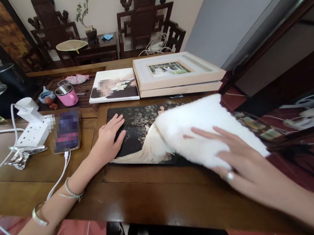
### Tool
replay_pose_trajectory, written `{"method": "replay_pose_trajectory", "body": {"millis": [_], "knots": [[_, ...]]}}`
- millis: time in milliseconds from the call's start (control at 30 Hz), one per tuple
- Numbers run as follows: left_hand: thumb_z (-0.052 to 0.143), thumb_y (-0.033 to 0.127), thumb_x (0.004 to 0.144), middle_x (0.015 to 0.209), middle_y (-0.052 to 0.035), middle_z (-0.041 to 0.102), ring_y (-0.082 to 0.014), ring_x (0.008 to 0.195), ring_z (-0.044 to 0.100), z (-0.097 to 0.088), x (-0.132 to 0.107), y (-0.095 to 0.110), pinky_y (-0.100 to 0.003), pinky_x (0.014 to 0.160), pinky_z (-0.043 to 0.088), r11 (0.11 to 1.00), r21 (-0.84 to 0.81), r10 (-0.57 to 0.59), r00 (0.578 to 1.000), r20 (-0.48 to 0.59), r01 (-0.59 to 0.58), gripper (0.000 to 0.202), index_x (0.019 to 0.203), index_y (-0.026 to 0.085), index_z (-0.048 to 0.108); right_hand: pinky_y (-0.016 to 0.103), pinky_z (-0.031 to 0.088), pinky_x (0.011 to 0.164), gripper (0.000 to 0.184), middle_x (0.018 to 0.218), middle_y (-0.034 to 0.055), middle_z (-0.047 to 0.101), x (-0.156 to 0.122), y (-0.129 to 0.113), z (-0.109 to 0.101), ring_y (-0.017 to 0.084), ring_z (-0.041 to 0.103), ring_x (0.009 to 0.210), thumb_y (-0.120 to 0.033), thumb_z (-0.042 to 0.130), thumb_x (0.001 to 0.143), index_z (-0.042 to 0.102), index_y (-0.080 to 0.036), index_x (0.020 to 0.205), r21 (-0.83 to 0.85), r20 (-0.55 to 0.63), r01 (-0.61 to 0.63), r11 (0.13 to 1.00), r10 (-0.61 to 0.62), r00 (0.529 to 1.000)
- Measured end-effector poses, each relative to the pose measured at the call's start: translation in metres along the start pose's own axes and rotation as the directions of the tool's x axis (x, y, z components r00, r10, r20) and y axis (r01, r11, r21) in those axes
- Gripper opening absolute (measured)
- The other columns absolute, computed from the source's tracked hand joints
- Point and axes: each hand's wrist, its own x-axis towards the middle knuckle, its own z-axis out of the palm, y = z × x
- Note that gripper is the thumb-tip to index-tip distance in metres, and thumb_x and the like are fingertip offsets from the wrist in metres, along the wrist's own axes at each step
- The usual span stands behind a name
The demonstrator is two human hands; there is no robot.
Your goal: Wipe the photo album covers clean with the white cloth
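A dark photo panel, printed with a figure in a long pale dress, lies flat on the wooden table. My left hand rests on its left edge, fingers stretched out and holding nothing. Over the panel's right part is a fluffy white towel, which hides that side of the picture. My right hand, slightly blurred, grips the towel from its near side, with the fingers spread across it and a ring showing.
Behind the panel lie a smaller photo panel and stacked picture frames. On the left are a pink mug, a white power strip, a charging phone and cables. The table's front edge runs close to me.
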Motion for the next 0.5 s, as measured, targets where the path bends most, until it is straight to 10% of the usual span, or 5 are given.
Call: {"method": "replay_pose_trajectory", "body": {"millis": [200, 500], "knots": [[0.043, 0.028, 0.098, 0.146, -0.0165, 0.049, -0.0277, 0.142, 0.038, 0.001, 0.003, 0.01, -0.055, 0.114, 0.035, 1.0, 0.0, 0.0, 1.0, 0.013, 0.0, 0.041, 0.134, 0.011, 0.054, 0.056, 0.037, 0.111, 0.019, 0.141, 0.0022, 0.057, -0.034, -0.039, -0.019, 0.029, 0.041, 0.139, -0.023, 0.05, 0.083, 0.052, -0.026, 0.065, 0.084, 0.125, 0.218, 0.972, -0.227, 0.966], [0.044, 0.026, 0.097, 0.145, -0.0173, 0.05, -0.0268, 0.142, 0.038, -0.003, -0.002, 0.0, -0.051, 0.115, 0.035, 1.0, -0.008, 0.022, 1.0, -0.011, -0.022, 0.04, 0.132, 0.01, 0.055, 0.062, 0.044, 0.102, 0.027, 0.133, 0.0142, 0.063, 0.035, 0.044, 0.006, 0.035, 0.057, 0.123, -0.036, 0.044, 0.095, 0.061, -0.023, 0.08, 0.002, 0.018, -0.11, 0.994, 0.11, 0.994]]}}
